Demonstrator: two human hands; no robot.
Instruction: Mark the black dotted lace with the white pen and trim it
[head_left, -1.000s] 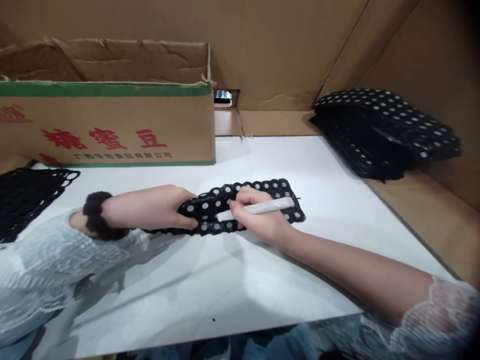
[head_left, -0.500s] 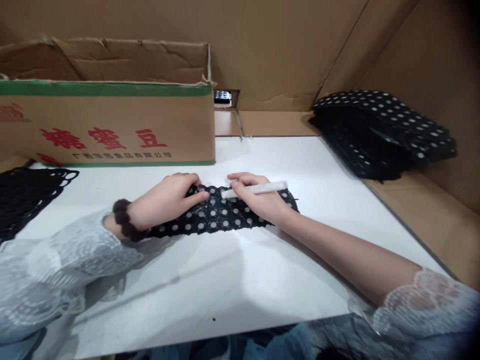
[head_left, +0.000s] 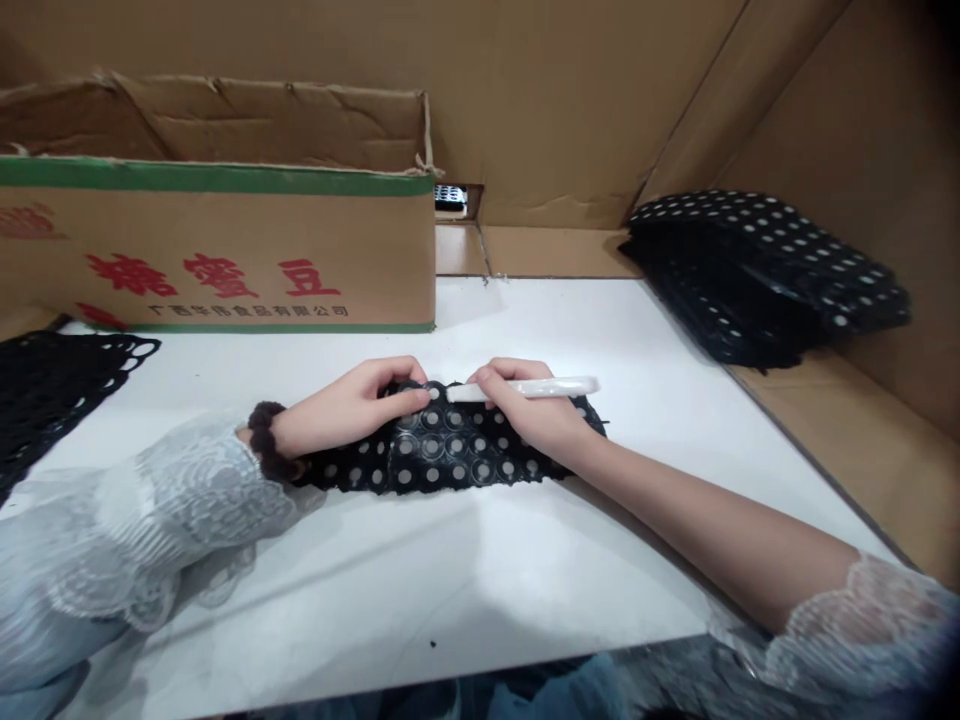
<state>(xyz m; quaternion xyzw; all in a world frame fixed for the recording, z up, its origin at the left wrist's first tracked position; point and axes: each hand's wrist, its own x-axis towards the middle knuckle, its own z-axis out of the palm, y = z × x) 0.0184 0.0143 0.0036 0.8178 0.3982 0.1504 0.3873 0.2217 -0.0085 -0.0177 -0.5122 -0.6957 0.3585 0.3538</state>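
Where carton [head_left: 390, 245] is printed: red 糖蜜豆, black "…食品有限公司" below
Left grip [head_left: 356, 402]: pinching dotted sheet [head_left: 454, 450]
Right grip [head_left: 534, 412]: closed round white pen-like tool [head_left: 544, 386]

Cardboard carton [head_left: 386, 245]: large red characters [head_left: 219, 276] "糖蜜豆"; beneath, smaller black line [head_left: 250, 311] "广西华伟食品有限公司"; red print [head_left: 28, 222] at left unreadable

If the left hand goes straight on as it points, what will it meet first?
Past the spotted sheet it holds, probably the white tool in the right hand, though depth is unclear.
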